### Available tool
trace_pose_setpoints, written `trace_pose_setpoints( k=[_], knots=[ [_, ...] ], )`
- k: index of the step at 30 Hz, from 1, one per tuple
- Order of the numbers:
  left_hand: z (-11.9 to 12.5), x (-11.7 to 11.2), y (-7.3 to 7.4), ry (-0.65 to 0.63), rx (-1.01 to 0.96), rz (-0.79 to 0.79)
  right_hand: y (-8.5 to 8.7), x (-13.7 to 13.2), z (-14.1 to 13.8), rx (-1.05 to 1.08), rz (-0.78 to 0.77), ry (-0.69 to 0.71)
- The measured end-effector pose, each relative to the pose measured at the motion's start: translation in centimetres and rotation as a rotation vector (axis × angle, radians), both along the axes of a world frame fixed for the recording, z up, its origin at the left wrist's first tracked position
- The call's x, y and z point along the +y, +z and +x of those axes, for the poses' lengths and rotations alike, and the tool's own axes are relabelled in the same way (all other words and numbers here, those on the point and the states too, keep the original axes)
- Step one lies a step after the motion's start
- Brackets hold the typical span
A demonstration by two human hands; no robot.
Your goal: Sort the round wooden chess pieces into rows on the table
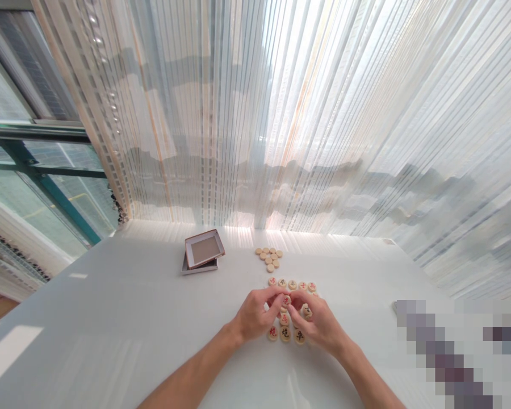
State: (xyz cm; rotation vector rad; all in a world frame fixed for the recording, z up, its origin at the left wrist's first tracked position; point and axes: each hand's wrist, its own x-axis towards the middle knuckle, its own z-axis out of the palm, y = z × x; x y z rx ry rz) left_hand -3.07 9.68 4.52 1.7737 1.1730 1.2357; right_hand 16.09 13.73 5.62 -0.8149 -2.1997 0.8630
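Observation:
Between the fingertips of both hands is a round Chinese chess piece (287,301) with a red character, above other pieces on the white table. My left hand (259,311) grips its left side and my right hand (315,318) its right side. Face-up pieces lie around and under the hands: a row of red and black ones (293,284) beyond the fingers, a red piece (284,319) between the hands, and a near row with a red piece (273,333) and black pieces (285,333), (300,336). My right hand partly covers some pieces.
Farther back, several blank-side-up pieces (268,261) form a triangle-like group on the white table (145,318). An open box (204,250), one part resting tilted on the other, stands back left. A sheer striped curtain (247,142) hangs along the far edge. A blurred patch covers the right side.

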Motion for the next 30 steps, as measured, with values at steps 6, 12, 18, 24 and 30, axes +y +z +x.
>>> trace_pose_setpoints(
  k=[6, 12, 18, 24, 30],
  knots=[
    [-0.04, 0.0, 0.1, -0.019, 0.013, 0.022, 0.16, 0.06, 0.03, 0.002, 0.011, -0.013],
    [0.03, -0.05, 0.26, -0.038, 0.01, 0.058, 0.49, -0.01, -0.04, 0.008, -0.008, -0.012],
    [0.07, -0.04, -0.12, -0.018, 0.054, 0.036, 0.61, -0.05, 0.09, 0.002, 0.003, -0.009],
    [0.16, -0.08, 0.18, -0.051, 0.072, 0.042, 0.19, 0.23, 0.15, -0.011, -0.02, -0.035],
    [0.18, -0.09, 0.08, -0.058, 0.089, 0.026, 0.03, 0.39, 0.27, -0.044, 0.016, -0.06]
  ],
)
